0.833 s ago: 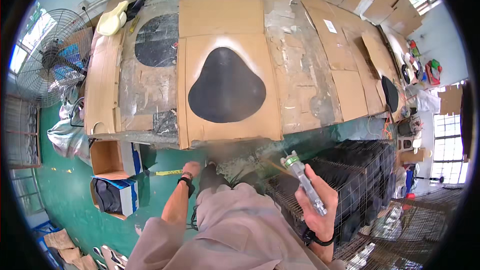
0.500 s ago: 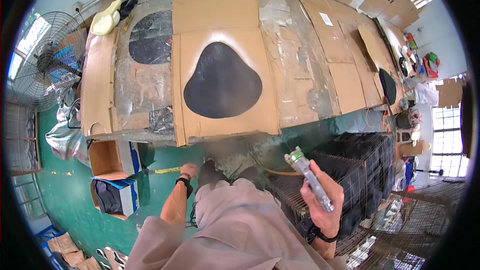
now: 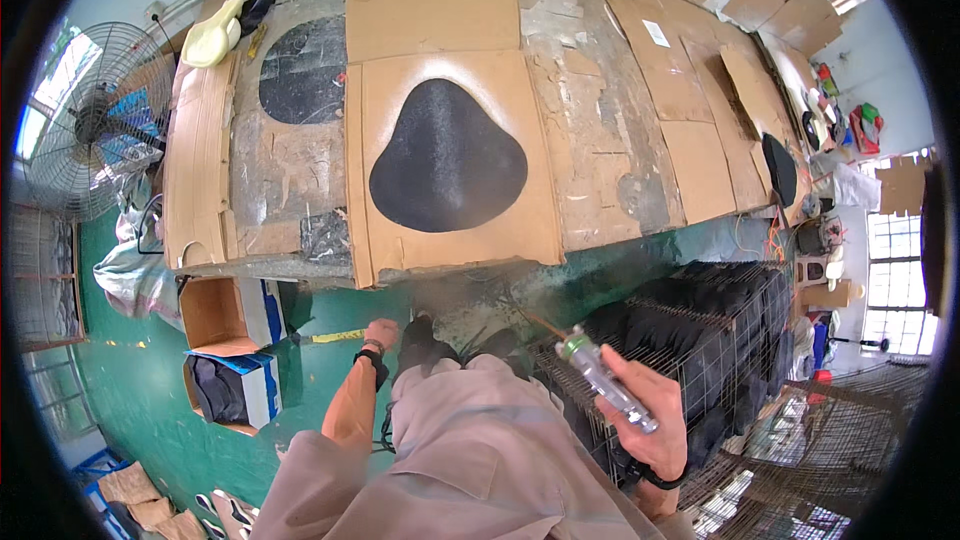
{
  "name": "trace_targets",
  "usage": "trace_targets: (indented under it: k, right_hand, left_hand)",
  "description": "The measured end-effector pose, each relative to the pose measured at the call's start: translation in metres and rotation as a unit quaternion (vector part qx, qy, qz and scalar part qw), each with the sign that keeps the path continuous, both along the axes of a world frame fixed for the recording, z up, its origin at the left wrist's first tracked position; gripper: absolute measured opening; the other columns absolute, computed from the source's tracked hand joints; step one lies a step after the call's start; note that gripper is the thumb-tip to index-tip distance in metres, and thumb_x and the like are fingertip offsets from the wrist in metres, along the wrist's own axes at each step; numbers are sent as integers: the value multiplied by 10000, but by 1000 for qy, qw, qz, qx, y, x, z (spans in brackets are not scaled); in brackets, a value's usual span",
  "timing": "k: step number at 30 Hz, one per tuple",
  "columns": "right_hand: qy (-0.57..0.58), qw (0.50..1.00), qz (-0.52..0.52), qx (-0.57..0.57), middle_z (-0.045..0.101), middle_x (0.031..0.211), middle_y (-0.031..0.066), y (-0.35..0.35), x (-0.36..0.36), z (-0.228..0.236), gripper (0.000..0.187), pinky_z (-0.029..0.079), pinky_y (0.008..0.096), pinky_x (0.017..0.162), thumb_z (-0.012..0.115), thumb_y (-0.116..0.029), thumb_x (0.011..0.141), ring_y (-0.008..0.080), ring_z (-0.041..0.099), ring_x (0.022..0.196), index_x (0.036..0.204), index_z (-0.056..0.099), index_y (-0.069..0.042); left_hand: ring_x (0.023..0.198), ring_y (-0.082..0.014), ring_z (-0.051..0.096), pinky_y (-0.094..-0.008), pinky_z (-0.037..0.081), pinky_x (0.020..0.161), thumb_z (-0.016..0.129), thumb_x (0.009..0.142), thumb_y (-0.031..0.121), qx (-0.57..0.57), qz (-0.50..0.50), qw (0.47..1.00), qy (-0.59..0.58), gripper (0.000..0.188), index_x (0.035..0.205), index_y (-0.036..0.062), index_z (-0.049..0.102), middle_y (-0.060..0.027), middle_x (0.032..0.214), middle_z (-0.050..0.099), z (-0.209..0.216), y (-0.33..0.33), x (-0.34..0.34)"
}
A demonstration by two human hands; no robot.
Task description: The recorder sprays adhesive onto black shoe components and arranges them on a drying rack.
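Note:
My right hand [image 3: 648, 410] is wrapped round a silver spray gun [image 3: 608, 380] with a green ring near its front end. It is held above the wire racks, nearer to me than the table. On a cardboard sheet [image 3: 430, 20] on the table lies a black rounded triangular pad [image 3: 448, 165]. A pale speckled streak runs down the pad's middle, and white overspray rims its narrow far end. My left hand [image 3: 380, 332] hangs low beside my leg, its fingers curled, with no object showing in it.
Wire racks [image 3: 715, 340] with several black pieces stand at the right. Opened boxes [image 3: 232, 390] sit on the green floor, left of my legs. A large fan [image 3: 95, 125] stands at the far left. Another black piece [image 3: 778, 170] rests at the table's right end.
My right hand has brought the spray gun slightly down and toward the left. A pale streak has appeared along the middle of the black pad. My left hand is nearly still.

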State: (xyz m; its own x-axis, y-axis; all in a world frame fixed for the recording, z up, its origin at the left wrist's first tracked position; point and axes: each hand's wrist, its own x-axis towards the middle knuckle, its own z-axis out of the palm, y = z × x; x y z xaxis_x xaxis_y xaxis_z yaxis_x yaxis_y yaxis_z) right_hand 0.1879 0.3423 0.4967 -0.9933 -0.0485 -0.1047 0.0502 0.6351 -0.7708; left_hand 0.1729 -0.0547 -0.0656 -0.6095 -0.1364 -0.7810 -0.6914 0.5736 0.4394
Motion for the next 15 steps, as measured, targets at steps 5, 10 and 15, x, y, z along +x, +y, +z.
trace_targets:
  k: [5, 10, 15]
  right_hand:
    - [40, 998, -40, 12, 720, 949, 184, 0, -3, -5, 635, 547, 336, 730, 787, 82, 767, 297, 707, 793, 1385, 653, 23]
    - [64, 992, -109, -15, 709, 937, 170, 7, 5, -7, 595, 527, 304, 732, 812, 28, 792, 256, 671, 760, 1364, 655, 57]
    - [39, 999, -32, -15, 725, 966, 169, 30, 15, -4, 527, 532, 309, 744, 788, 15, 830, 237, 679, 771, 1340, 668, 69]
  left_hand:
    - [805, -169, 769, -359, 632, 680, 652, 883, 138, 9, 21, 999, -46, 283, 1127, 119, 794, -27, 880, 795, -2, 3, -6]
    - [796, -168, 762, -360, 630, 672, 627, 870, 110, -14, -55, 998, 21, 294, 1115, 105, 788, -36, 882, 794, -12, 1, 0]
    - [783, -174, 755, -364, 636, 672, 623, 862, 109, -20, -38, 999, 18, 296, 1104, 85, 791, -47, 875, 789, -23, -1, 10]
